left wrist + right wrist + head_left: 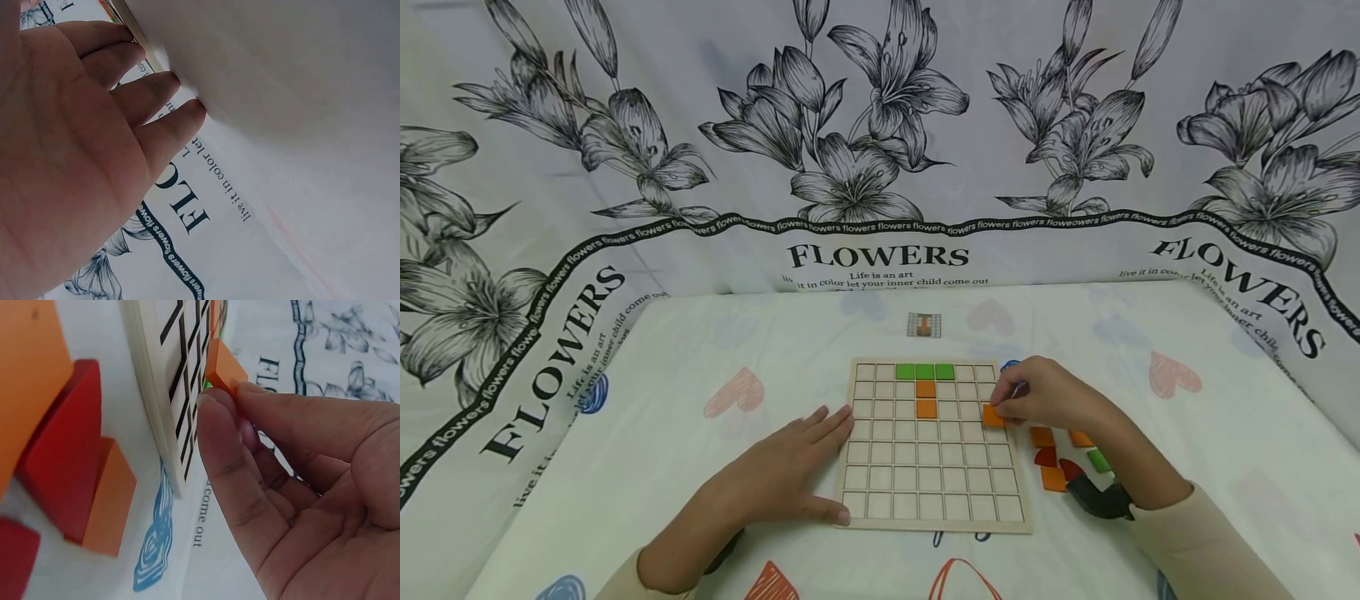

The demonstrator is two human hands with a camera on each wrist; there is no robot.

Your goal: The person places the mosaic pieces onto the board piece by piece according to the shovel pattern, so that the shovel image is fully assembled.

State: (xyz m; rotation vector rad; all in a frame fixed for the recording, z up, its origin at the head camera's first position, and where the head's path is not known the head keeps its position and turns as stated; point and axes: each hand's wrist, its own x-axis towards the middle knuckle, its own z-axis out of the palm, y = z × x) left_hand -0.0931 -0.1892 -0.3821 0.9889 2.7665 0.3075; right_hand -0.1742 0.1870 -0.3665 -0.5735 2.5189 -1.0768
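Orange tile is pinched by right hand; left hand, fingers straight, perhaps steadies board beside it

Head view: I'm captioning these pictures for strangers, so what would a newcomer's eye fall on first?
Probably the green tiles and orange tiles forming a small T at the top of the pale board, low in the middle. Next, the right hand pinching another orange tile at the board's right side. Behind, large black-line flowers spread across the upper part.
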